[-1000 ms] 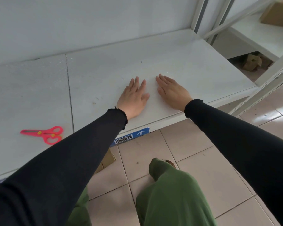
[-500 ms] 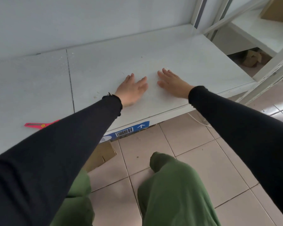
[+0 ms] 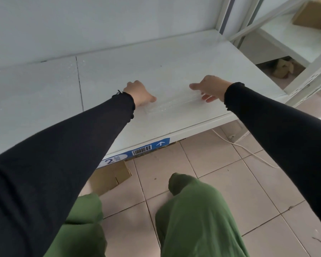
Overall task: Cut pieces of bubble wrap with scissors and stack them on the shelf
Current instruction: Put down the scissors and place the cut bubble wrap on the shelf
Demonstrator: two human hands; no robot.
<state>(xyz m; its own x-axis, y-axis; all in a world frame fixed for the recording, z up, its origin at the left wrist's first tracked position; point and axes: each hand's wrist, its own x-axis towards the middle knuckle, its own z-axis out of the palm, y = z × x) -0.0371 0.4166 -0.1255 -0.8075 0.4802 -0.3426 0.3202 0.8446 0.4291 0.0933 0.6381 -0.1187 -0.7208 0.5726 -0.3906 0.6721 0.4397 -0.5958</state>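
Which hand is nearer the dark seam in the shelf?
Left. The left hand is right of the seam; the right hand is farther right, across the bubble wrap.

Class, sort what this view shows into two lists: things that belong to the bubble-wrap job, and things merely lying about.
Job in hand:
bubble wrap sheet
left hand and right hand, gripping its ends
white shelf

Lying about:
cardboard box under the shelf
white cable on the floor
blue barcode label
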